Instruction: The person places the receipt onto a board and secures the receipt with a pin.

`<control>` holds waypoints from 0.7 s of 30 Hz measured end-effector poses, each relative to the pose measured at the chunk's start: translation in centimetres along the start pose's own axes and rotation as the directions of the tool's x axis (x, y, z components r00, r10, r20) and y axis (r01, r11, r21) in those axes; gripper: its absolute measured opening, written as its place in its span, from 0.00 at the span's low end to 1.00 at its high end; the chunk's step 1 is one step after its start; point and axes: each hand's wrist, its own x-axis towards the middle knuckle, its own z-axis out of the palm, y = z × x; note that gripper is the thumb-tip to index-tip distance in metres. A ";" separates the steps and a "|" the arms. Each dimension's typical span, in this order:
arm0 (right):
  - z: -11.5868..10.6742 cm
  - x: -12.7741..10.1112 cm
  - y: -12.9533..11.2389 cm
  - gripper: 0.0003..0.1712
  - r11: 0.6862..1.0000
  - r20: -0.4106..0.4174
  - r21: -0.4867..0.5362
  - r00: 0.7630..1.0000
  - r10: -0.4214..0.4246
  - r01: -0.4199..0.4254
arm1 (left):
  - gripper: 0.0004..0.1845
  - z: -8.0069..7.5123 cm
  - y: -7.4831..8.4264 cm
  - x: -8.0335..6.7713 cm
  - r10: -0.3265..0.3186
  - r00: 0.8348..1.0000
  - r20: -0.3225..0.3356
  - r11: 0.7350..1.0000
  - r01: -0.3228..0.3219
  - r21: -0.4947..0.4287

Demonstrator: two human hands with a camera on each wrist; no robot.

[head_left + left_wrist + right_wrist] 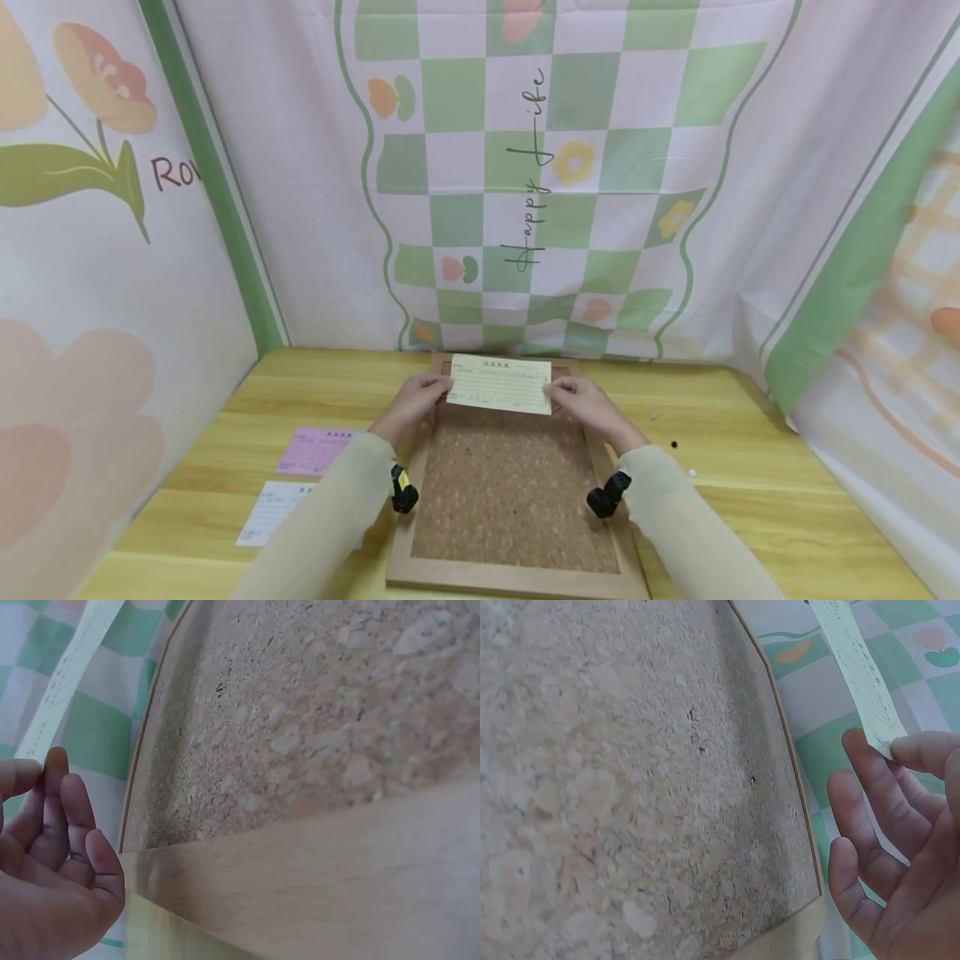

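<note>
From the head view I observe both hands raised over the far end of a cork board [510, 492], which lies flat at the lower centre of the frame on a yellow wooden table [750, 500]. Between them they hold a pale yellow printed card [501, 384], positioned just above the centre of the frame, over the board's top edge.

The left hand [415, 398] pinches the card's left edge. In the left wrist view the card [69, 671] runs as a thin strip from the upper left down to the fingertips [56, 761], where thumb and forefinger close on it; the remaining fingers are loosely curled.

The right hand [583, 402] pinches the card's right edge. The right wrist view shows the card [859, 671] edge-on at the upper right, its lower corner caught between thumb and forefinger, with the other fingers [870, 802] relaxed and apart below it.

I cannot tell whether the card touches the cork surface or is held clear of it.

At the lower left of the head frame, a pink slip [315, 450] and a white slip [273, 512] lie on the table, left of the board. A few small pins [673, 444] lie to the right of the board. A green-and-white checked cloth [570, 167] hangs behind.
</note>
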 end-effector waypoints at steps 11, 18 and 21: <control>-0.4 0.0 0.3 0.19 1.000 -0.043 -0.028 0.999 -0.014 0.013 | 0.17 0.5 -0.1 0.1 0.017 1.000 -0.014 0.998 -0.016 0.058; -0.6 0.3 1.3 0.19 0.998 -0.042 -0.066 0.999 -0.024 0.021 | 0.18 0.8 -0.5 0.5 0.044 0.999 -0.010 0.990 -0.042 0.132; -0.7 0.3 1.5 0.20 0.995 -0.036 -0.103 0.999 -0.011 0.008 | 0.17 0.9 -0.7 0.6 0.045 0.999 -0.009 0.988 -0.043 0.149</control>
